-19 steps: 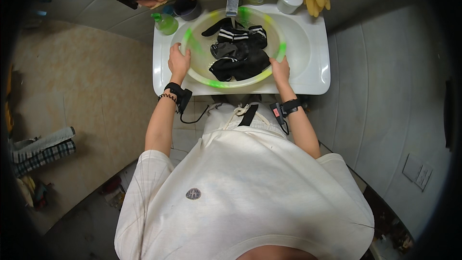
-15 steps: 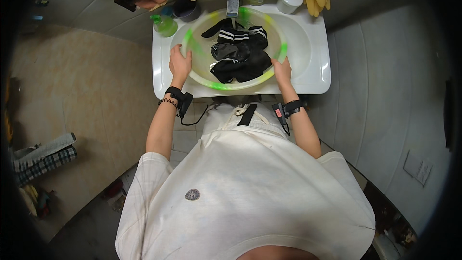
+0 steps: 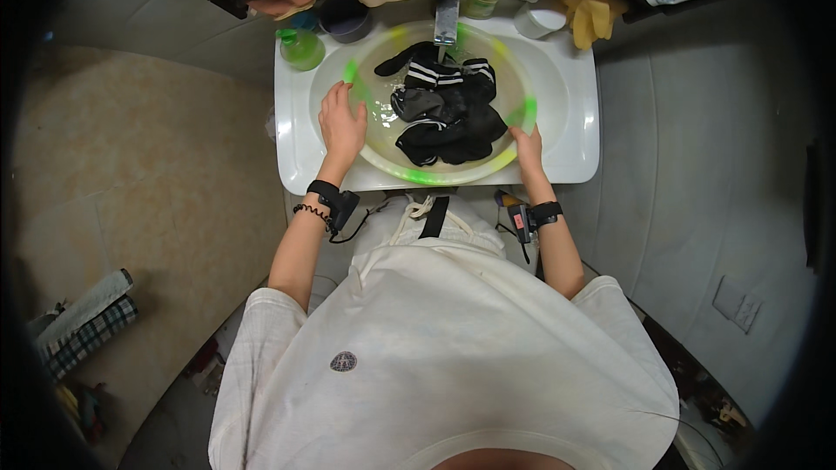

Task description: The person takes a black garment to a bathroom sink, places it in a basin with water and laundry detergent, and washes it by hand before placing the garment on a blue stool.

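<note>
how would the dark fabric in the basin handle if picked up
The dark fabric would probably flop, since it lies in loose folds. Lying in water in the basin, it is likely soaked and heavy for its size.

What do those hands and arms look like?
Left hand and right hand are ungloved; short sleeves are white. Each wrist has a black strap and dark box, the right one with a reddish label; a coiled black cord circles the left.
</note>
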### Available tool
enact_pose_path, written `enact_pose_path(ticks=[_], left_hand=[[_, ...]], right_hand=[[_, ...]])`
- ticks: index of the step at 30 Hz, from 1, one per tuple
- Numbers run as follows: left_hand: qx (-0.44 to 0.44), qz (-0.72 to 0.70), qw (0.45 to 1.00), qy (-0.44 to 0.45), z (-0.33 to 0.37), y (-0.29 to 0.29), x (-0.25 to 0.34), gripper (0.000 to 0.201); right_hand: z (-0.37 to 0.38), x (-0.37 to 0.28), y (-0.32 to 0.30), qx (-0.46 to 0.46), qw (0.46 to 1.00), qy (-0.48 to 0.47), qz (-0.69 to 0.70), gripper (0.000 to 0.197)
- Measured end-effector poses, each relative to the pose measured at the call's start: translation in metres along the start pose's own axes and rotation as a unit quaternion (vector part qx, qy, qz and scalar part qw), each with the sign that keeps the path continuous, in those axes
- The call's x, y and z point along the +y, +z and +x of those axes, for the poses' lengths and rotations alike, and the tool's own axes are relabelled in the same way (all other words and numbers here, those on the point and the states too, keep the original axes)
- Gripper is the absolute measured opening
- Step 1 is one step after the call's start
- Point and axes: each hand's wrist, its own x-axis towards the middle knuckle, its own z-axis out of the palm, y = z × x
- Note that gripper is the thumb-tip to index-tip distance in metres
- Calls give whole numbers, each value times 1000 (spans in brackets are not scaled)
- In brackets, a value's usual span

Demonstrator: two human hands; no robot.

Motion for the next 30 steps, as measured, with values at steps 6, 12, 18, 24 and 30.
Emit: enact_pose_path(ticks=[6,12,18,24,30], left_hand=[[-13,-33,999,7,2,4,-5,35],[-32,-58,998,25,4,2,-8,33],[-46,-86,993,59,5,7,-12,32],[-88,-82,988,97,8,6,-9,41],[-247,-83,945,198,26,5,21,73]], right_hand=[[-1,-3,0,0,1000,12,17,39],[-5,-11,-1,38,997,-33,-66,48],[-9,-21,-5,117,946,-138,-270,56],[-10,-67,5,0,844,-339,-416,67],[14,-85,45,-296,744,-309,-513,96]])
